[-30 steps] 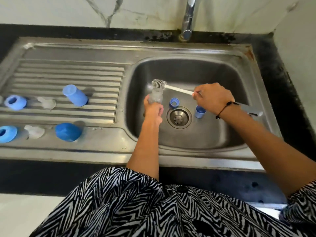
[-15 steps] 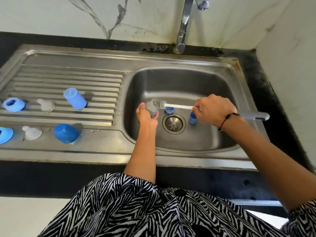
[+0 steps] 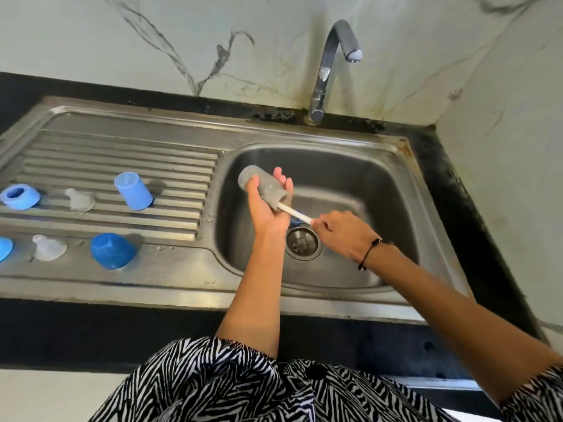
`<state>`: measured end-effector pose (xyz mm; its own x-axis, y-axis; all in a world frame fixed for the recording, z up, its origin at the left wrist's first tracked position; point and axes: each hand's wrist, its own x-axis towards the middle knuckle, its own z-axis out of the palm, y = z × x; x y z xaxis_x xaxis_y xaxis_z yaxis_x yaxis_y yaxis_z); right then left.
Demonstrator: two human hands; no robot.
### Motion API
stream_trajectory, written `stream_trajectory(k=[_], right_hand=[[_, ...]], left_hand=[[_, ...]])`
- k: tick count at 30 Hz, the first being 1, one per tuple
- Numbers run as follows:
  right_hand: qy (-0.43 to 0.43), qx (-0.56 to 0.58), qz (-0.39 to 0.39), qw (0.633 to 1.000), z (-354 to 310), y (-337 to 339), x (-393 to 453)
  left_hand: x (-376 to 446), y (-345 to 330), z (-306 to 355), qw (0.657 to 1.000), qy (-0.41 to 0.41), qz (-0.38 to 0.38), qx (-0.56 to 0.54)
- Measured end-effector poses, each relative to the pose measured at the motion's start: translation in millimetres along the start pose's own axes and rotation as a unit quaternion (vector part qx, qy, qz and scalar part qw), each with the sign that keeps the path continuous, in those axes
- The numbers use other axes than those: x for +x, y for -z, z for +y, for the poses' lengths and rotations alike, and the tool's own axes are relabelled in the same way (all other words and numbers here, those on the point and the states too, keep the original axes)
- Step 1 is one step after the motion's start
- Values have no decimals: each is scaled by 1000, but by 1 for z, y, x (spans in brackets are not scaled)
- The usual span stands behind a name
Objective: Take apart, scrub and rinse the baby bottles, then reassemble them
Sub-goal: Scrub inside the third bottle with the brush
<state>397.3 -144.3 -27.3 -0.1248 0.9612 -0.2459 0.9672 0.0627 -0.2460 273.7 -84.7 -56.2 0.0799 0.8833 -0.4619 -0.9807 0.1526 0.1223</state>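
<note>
Two blue caps, two clear teats and two blue collar rings sit on your ridged steel drainboard, against a veined marble wall. Over the steel sink basin, your left hand grips the clear baby bottle, tilted; your right hand holds the white brush handle entering its mouth.

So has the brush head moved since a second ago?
Yes. The brush head, earlier outside above the bottle, is now inside it, left of the drain.
</note>
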Motion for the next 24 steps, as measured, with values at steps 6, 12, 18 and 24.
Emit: stream_trajectory(k=[6, 12, 18, 24], right_hand=[[-31, -133, 54, 989, -6, 14, -3], [-40, -43, 48, 997, -20, 26, -3], [9, -19, 7, 1000, -24, 19, -16], [-53, -104, 82, 990, -26, 28, -5]], left_hand=[[6, -9, -4, 990, -44, 12, 135], [9, -16, 18, 992, -34, -47, 108], [5, -8, 21, 998, -1, -66, 23], [8, -27, 21, 990, -30, -27, 137]])
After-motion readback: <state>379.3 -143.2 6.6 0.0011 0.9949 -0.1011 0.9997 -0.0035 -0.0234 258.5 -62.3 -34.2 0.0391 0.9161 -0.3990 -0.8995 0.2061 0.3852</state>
